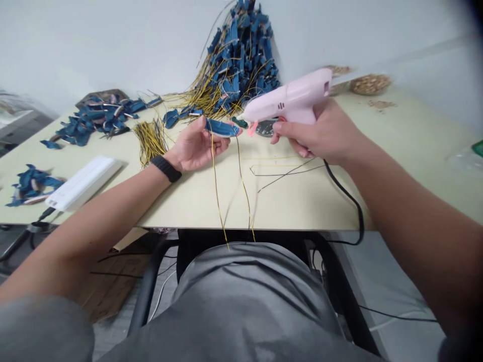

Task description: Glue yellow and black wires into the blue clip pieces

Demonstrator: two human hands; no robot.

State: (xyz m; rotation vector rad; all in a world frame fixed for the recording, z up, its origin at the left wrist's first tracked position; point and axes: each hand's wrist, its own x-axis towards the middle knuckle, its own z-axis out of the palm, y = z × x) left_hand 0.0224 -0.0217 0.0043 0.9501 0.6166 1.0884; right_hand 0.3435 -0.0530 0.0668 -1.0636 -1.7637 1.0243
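Observation:
My left hand (198, 146), palm up, holds a small blue piece (222, 128) between thumb and fingers. Two thin yellow-and-black wires (216, 186) hang from that piece over the table's front edge. My right hand (320, 130) is wrapped round the handle of a pale pink glue gun (289, 100). The gun's nozzle points left, a short way to the right of the blue piece and apart from it. A black cord (345, 191) runs down from the gun's handle.
Against the wall rises a tall heap of wired blue pieces (241, 60). More blue pieces (98, 115) and a wire bundle (151, 141) lie left, near a white power strip (85, 183). Loose wires (287, 174) cross the table (181, 211). A bag of brown bits (371, 84) stands back right.

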